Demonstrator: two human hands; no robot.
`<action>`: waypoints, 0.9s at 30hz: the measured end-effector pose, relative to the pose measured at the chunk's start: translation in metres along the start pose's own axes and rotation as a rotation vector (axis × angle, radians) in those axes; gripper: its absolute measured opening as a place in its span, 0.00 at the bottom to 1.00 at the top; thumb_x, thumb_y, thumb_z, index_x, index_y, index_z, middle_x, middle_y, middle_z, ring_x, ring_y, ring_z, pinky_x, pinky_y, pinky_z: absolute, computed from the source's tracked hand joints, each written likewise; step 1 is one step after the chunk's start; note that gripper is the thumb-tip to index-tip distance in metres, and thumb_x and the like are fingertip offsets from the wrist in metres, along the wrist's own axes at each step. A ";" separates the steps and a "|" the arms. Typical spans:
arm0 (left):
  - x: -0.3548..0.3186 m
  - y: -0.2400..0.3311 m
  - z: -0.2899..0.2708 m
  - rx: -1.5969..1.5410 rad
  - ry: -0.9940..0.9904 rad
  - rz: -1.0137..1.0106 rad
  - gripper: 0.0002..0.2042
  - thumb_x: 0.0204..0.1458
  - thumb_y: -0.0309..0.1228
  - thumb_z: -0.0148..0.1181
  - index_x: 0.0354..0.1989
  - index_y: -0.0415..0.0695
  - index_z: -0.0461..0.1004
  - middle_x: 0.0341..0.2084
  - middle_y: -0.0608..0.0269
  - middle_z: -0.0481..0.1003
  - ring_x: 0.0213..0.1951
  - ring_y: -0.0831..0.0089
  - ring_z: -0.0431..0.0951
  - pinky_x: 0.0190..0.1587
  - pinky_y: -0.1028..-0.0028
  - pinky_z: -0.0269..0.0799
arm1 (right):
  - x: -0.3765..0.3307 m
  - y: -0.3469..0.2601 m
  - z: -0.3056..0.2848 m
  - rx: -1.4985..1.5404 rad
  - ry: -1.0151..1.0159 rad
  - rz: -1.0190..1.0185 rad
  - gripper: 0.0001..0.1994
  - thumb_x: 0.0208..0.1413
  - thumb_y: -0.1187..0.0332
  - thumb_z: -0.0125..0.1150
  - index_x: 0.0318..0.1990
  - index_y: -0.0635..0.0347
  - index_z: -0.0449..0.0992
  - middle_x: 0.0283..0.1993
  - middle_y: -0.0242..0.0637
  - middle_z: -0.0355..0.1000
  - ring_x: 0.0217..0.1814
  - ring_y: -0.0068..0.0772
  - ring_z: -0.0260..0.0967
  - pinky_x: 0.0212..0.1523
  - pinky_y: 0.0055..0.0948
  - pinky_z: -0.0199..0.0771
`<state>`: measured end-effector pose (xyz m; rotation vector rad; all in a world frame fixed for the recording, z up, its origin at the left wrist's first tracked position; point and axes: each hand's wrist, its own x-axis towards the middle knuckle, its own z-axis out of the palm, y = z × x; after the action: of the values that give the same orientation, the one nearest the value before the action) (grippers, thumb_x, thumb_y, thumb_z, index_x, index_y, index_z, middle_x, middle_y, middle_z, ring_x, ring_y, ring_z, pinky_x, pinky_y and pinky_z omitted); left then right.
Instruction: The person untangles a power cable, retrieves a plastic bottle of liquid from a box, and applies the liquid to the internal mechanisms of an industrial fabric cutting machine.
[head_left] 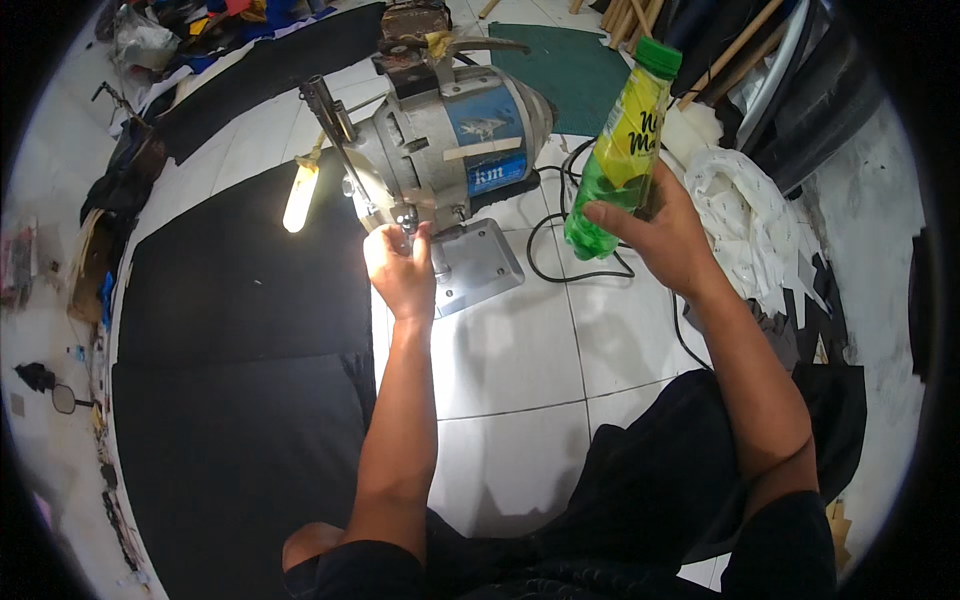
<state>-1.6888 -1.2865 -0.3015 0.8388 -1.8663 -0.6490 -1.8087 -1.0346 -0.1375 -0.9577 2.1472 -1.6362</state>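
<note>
My right hand is wrapped round the lower part of a green plastic bottle with a green cap and a yellow-green label. The bottle is held tilted, cap up and leaning right. In front of me stands a grey electric cloth cutting machine with blue labels on its motor and a flat metal base plate. My left hand is closed on a small metal part at the machine's near side, mostly covered by the fingers. Beside it a lit lamp hangs from the machine.
Black fabric lies over the tiled floor to the left. A black cable loops between machine and bottle. White crumpled sheeting lies at right, below leaning wooden poles and dark rolls. Green cloth is spread behind.
</note>
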 end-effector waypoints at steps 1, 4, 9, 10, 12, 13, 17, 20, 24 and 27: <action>-0.002 0.003 0.001 -0.043 0.020 -0.005 0.14 0.49 0.31 0.70 0.37 0.37 0.72 0.30 0.58 0.73 0.29 0.68 0.75 0.35 0.70 0.72 | 0.000 -0.001 0.000 -0.015 -0.007 0.010 0.34 0.49 0.61 0.73 0.59 0.66 0.63 0.51 0.42 0.72 0.53 0.31 0.71 0.56 0.30 0.71; -0.011 0.011 -0.003 -0.089 0.069 0.079 0.12 0.51 0.27 0.65 0.41 0.38 0.73 0.31 0.57 0.73 0.31 0.68 0.77 0.35 0.71 0.73 | 0.000 -0.002 0.001 -0.015 -0.013 0.038 0.34 0.50 0.61 0.73 0.59 0.66 0.62 0.52 0.42 0.71 0.54 0.31 0.71 0.57 0.30 0.70; -0.008 0.009 0.001 -0.079 0.207 0.082 0.17 0.47 0.31 0.70 0.40 0.38 0.70 0.33 0.59 0.70 0.29 0.73 0.72 0.34 0.72 0.71 | 0.002 -0.002 0.008 0.013 -0.037 0.025 0.33 0.50 0.64 0.73 0.59 0.65 0.62 0.54 0.42 0.70 0.56 0.32 0.70 0.59 0.31 0.68; -0.006 0.008 0.001 -0.076 0.152 0.032 0.17 0.47 0.32 0.71 0.39 0.38 0.71 0.31 0.60 0.70 0.28 0.73 0.72 0.34 0.72 0.71 | 0.003 -0.002 0.009 0.008 -0.044 0.019 0.33 0.50 0.64 0.72 0.59 0.65 0.62 0.54 0.42 0.70 0.56 0.32 0.69 0.60 0.31 0.67; -0.004 0.009 -0.001 -0.076 0.039 -0.067 0.17 0.46 0.33 0.72 0.36 0.38 0.71 0.28 0.62 0.69 0.27 0.73 0.71 0.32 0.71 0.70 | 0.003 0.000 0.011 0.007 -0.048 0.027 0.33 0.50 0.64 0.72 0.60 0.65 0.61 0.55 0.42 0.70 0.57 0.33 0.69 0.60 0.32 0.67; -0.004 0.011 -0.001 -0.079 -0.021 -0.117 0.17 0.46 0.33 0.73 0.35 0.38 0.71 0.26 0.63 0.69 0.26 0.73 0.71 0.32 0.70 0.69 | 0.002 0.002 0.011 0.005 -0.047 0.032 0.33 0.50 0.65 0.72 0.60 0.65 0.61 0.55 0.43 0.69 0.57 0.33 0.69 0.60 0.32 0.66; -0.010 0.001 0.001 -0.063 0.132 0.098 0.15 0.48 0.29 0.70 0.41 0.39 0.73 0.28 0.60 0.74 0.31 0.72 0.76 0.37 0.71 0.73 | 0.005 0.005 0.016 -0.014 -0.071 0.027 0.33 0.50 0.64 0.72 0.60 0.66 0.61 0.55 0.42 0.70 0.57 0.33 0.69 0.60 0.32 0.67; -0.010 0.003 0.000 -0.167 0.134 0.099 0.18 0.48 0.26 0.67 0.47 0.38 0.71 0.31 0.58 0.76 0.34 0.70 0.78 0.40 0.71 0.73 | 0.004 0.001 0.019 -0.028 -0.068 0.047 0.33 0.50 0.63 0.72 0.60 0.66 0.61 0.54 0.42 0.70 0.56 0.32 0.69 0.59 0.31 0.68; -0.012 0.010 0.001 -0.157 0.216 0.066 0.17 0.47 0.26 0.68 0.44 0.38 0.69 0.26 0.61 0.71 0.29 0.69 0.73 0.39 0.70 0.72 | 0.006 0.006 0.022 -0.022 -0.088 0.026 0.33 0.50 0.63 0.73 0.59 0.65 0.61 0.54 0.42 0.70 0.56 0.32 0.70 0.58 0.31 0.68; -0.003 0.007 -0.003 0.008 0.160 0.144 0.16 0.47 0.28 0.69 0.41 0.38 0.69 0.25 0.62 0.68 0.27 0.68 0.71 0.38 0.69 0.72 | 0.008 0.005 0.024 -0.062 -0.093 0.032 0.33 0.50 0.63 0.73 0.59 0.65 0.62 0.54 0.41 0.70 0.56 0.31 0.70 0.58 0.30 0.69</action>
<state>-1.6868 -1.2797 -0.2970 0.7322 -1.7661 -0.4716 -1.8017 -1.0570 -0.1483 -0.9919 2.1508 -1.4891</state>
